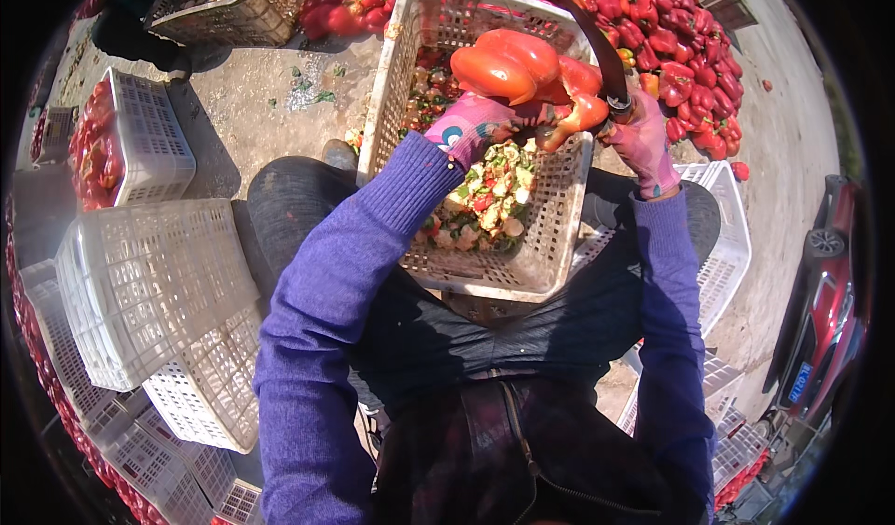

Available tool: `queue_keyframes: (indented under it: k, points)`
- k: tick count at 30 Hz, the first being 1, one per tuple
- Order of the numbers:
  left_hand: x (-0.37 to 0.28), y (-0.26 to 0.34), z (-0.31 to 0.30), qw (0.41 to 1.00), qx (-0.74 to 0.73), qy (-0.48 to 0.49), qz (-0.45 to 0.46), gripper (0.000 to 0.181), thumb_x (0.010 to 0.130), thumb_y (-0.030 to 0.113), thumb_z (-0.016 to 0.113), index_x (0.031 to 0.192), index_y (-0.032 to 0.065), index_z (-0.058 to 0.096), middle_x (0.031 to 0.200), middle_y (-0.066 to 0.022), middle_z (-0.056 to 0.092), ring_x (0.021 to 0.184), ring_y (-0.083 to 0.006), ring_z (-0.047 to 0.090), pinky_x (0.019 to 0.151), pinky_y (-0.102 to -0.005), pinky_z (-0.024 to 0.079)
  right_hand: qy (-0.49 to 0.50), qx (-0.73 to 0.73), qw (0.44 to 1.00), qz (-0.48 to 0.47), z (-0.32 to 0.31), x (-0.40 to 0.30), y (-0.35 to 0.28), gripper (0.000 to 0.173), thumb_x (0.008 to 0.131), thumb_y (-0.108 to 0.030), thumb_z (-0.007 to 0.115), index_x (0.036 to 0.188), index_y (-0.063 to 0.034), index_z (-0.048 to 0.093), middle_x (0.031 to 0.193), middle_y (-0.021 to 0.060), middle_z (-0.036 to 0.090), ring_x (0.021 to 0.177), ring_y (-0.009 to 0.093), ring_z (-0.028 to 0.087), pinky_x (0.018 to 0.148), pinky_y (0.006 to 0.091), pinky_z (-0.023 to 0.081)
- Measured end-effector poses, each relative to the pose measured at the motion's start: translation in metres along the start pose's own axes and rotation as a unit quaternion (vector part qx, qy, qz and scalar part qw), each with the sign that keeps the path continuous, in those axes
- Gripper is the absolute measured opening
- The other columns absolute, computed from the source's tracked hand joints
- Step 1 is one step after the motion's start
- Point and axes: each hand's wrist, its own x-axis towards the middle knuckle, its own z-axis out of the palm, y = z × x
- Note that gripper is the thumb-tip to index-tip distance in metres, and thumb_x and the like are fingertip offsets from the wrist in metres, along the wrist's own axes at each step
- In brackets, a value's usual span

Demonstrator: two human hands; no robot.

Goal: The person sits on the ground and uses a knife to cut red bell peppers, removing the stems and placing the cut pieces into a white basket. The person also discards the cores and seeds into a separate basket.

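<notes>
My left hand point(482, 125), in a pink patterned glove, holds red bell peppers point(507, 67) over a dirty white plastic crate point(577, 196) between my legs. The peppers look partly cut open, and one piece hangs down toward my right hand. My right hand point(642, 137), in a pink glove, grips the handle of a knife with a dark curved blade point(603, 53) pointing up and away from me. Pepper cores and trimmings point(489, 193) lie in the crate below my hands. How the left fingers lie under the peppers is partly hidden.
A large heap of red peppers point(671, 42) lies beyond the crate. White crates point(147, 294) are stacked at left, near a crate of peppers point(157, 140). Another crate point(269, 7) holds trimmings, beside a person's dark-clad leg point(133, 28). A red car point(825, 301) stands at far right.
</notes>
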Motion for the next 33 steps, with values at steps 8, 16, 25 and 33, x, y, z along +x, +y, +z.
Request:
queue_keyframes:
  k: [8,16,25,33]
  points:
    - [0.036,-0.051,0.025,0.972,-0.21,0.089,0.058,0.037,0.07,0.006,0.07,0.105,0.0076,0.055,0.084,-0.0032,0.063,0.055,-0.0039,0.048,0.041,-0.0183,0.033,0.017,-0.112,0.99,-0.08,-0.001,-0.004,-0.005,0.067,0.067,-0.035,0.073,0.114,0.0046,0.048,0.097,0.0054,0.057,0.086,0.012,0.054,0.075,0.0243,0.042]
    - [0.054,-0.048,0.015,0.997,-0.061,-0.02,-0.047,0.035,0.067,-0.001,0.065,0.1,0.0041,0.056,0.083,-0.0035,0.062,0.072,-0.0109,0.056,0.063,-0.0245,0.044,0.097,0.014,0.995,-0.006,-0.018,-0.013,-0.001,0.054,0.069,-0.015,0.063,0.117,0.0019,0.047,0.074,0.0045,0.059,0.058,0.008,0.056,0.05,0.0168,0.043]
    - [0.05,-0.062,0.023,0.946,-0.253,-0.168,0.117,0.034,0.079,0.008,0.056,0.112,0.0018,0.051,0.1,-0.0055,0.058,0.087,-0.0137,0.057,0.076,-0.0258,0.047,0.152,-0.022,0.988,0.018,-0.019,-0.013,-0.012,0.054,0.062,-0.008,0.05,0.114,0.0035,0.044,0.068,0.0081,0.056,0.049,0.01,0.05,0.039,0.0162,0.036]
    - [0.037,-0.035,0.035,0.912,-0.389,-0.055,0.118,0.035,0.08,0.034,0.06,0.107,0.0111,0.054,0.093,0.0008,0.058,0.081,-0.0095,0.054,0.067,-0.0264,0.045,0.086,-0.047,0.995,-0.002,0.005,-0.015,-0.007,0.062,0.067,-0.024,0.065,0.12,0.0012,0.044,0.073,0.0036,0.057,0.054,0.006,0.052,0.044,0.0155,0.038]
